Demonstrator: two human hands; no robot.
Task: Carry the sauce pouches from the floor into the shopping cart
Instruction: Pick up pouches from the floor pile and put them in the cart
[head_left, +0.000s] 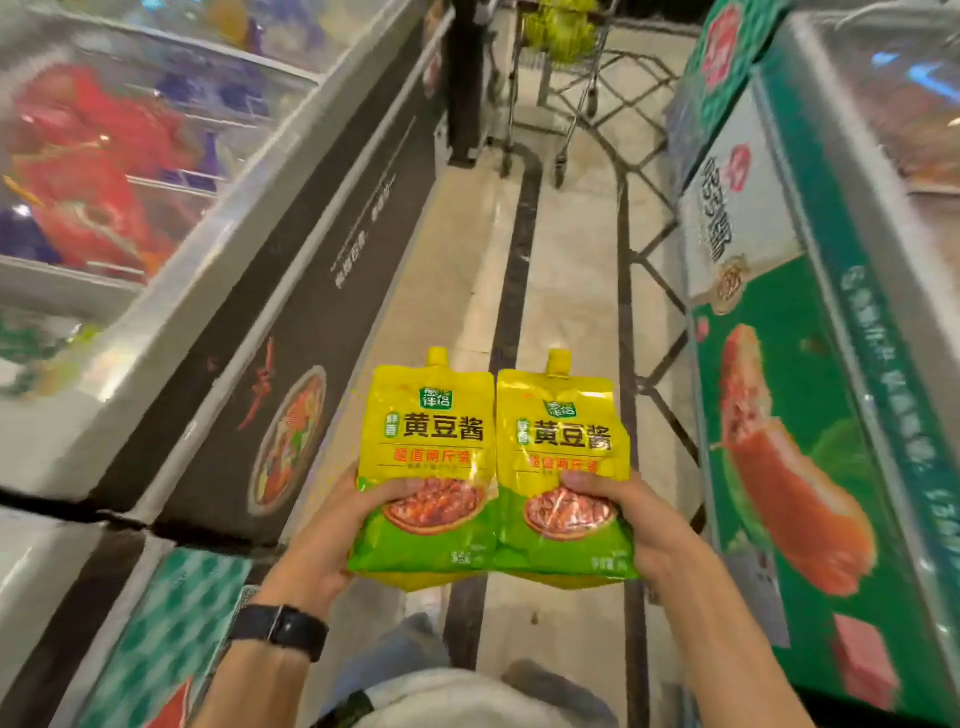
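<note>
Yellow on top and green below, with a yellow spout cap and a picture of brown sauce, the glossy plastic left sauce pouch (423, 457) is held upright in the air above the beige tiled floor (571, 270), clear of it. Its twin, the right sauce pouch (563, 467), stands just beside it, and their inner side edges touch. Both printed faces are turned up toward the camera and both caps point away from the person.

The left hand (317, 540) grips the lower left edge of the left sauce pouch: the thumb lies across the front and the other fingers (332, 566) are curled round behind. The right hand (644, 525) holds the lower right edge of the right sauce pouch in the same way, thumb on the front and the rest wrapped under the back. A black wristwatch (280, 631) sits on the left wrist.

Well apart from the pouches, near the far end of the floor, stands a silver wire shopping cart (566, 88); yellow-green packs lie in its basket, too blurred to tell what they are. Dark stripes run along the floor toward it. A glass-topped chest freezer with dark side panels (311, 234) lines the floor's left edge, and a green-sided chest freezer with food pictures (810, 467) lines the right edge.
</note>
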